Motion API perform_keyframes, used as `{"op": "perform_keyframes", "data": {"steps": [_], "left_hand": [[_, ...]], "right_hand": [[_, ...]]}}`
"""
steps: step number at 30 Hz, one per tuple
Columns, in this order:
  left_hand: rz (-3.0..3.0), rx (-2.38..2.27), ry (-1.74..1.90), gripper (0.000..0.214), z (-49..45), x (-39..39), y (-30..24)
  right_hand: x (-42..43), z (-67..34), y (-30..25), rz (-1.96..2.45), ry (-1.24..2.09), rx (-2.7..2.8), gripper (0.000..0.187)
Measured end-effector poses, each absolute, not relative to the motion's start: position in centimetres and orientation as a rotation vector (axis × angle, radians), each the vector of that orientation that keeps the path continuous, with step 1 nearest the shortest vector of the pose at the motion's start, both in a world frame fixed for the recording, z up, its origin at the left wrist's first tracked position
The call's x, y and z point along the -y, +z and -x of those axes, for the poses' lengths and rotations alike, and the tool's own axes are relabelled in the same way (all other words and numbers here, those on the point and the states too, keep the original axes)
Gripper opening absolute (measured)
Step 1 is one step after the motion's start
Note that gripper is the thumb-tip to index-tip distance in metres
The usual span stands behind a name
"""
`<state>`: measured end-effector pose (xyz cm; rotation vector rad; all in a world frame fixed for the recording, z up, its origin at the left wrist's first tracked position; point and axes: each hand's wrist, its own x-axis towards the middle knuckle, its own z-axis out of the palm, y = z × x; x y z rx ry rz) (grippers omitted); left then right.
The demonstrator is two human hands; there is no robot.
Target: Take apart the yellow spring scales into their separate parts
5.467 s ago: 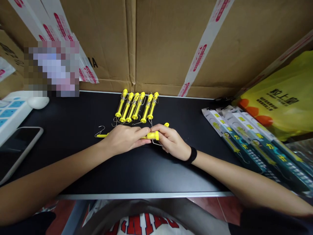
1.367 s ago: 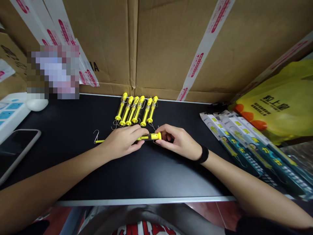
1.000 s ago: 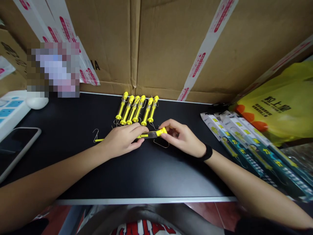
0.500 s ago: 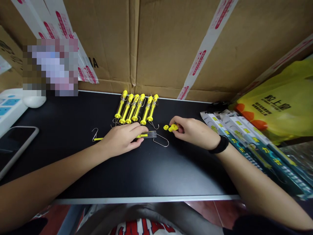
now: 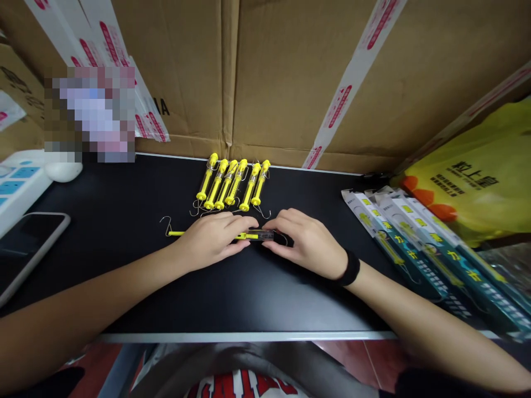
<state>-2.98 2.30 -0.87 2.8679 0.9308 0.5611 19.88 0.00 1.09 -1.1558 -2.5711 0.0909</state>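
Note:
A spring scale (image 5: pixel 260 236) with a yellow inner rod and a clear tube lies crosswise in front of me, a wire hook (image 5: pixel 166 225) showing at its left end. My left hand (image 5: pixel 211 239) is closed around its middle, thumb and fingers near the tube. At the tube's right end, my right hand (image 5: pixel 309 239) closes thumb and fingers about the tip, and part of a wire loop shows by the palm. Whether a yellow cap is inside those fingers is hidden. Behind both hands, several yellow spring scales (image 5: pixel 232 185) lie side by side.
Boxed spring scales (image 5: pixel 398 237) lie at the right beside a yellow bag (image 5: pixel 477 177). A phone (image 5: pixel 31 251) and a white power strip (image 5: pixel 22 177) sit at the left. Cardboard (image 5: pixel 282 77) walls off the back of the black table (image 5: pixel 249 298).
My right hand has moved left from the small yellow caps to the tube's end. The caps are now out of sight. The left hand and its spring scale have shifted slightly right.

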Motion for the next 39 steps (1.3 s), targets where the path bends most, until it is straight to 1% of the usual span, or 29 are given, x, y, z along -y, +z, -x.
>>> {"op": "perform_keyframes", "data": {"steps": [2, 4, 6, 10, 13, 19, 24, 27, 29, 32, 33, 37, 39], "left_hand": [[-2.88, -0.92, 0.505, 0.03, 3.1, -2.2, -0.4], [-2.887, -0.962, 0.469, 0.041, 3.7, -2.3, 0.0], [-2.856, -1.104, 0.473, 0.053, 4.7, -2.4, 0.3], [-2.721, -1.32, 0.428, 0.059, 6.9, -2.8, -0.2], [-2.631, -1.296, 0.472, 0.054, 7.5, -2.9, -1.1], [-2.472, -1.146, 0.673, 0.034, 6.7, -2.4, -1.0], [-2.386, -0.922, 0.823, 0.029, 6.6, -2.3, -0.7], [-2.277, -0.88, 0.924, 0.024, 6.8, -2.7, -1.0], [-2.286, -0.9, 0.885, 0.026, 6.8, -3.0, -1.3], [-2.396, -0.916, 0.695, 0.038, 6.6, -3.2, -1.6], [-2.426, -0.915, 0.641, 0.039, 6.5, -3.3, -1.7], [-2.456, -0.906, 0.542, 0.029, 6.6, -3.6, -2.0], [-2.44, -0.899, 0.533, 0.028, 6.9, -3.8, -2.0]], "right_hand": [[-0.1, -19.9, 0.6, 1.161, 0.1, 2.564, 0.022], [-0.4, -20.1, 0.5, 1.167, 0.115, 2.552, 0.02], [-0.7, -20.3, 0.4, 1.18, 0.12, 2.544, 0.019], [-1.0, -20.7, 0.5, 1.203, 0.127, 2.536, 0.021], [-1.1, -20.7, 0.5, 1.213, 0.148, 2.527, 0.02], [-0.7, -20.1, 0.4, 1.176, 0.232, 2.492, 0.017], [-0.3, -19.5, -0.6, 1.121, 0.306, 2.504, 0.02], [-0.2, -19.2, -1.1, 1.098, 0.349, 2.489, 0.02], [-0.2, -19.0, -1.3, 1.094, 0.38, 2.441, 0.021], [0.0, -18.9, -1.3, 1.133, 0.415, 2.336, 0.025], [0.0, -18.9, -1.3, 1.147, 0.43, 2.31, 0.025], [-0.1, -19.3, -1.1, 1.111, 0.567, 2.251, 0.023], [-0.2, -19.6, -0.8, 1.071, 0.669, 2.229, 0.018]]}}
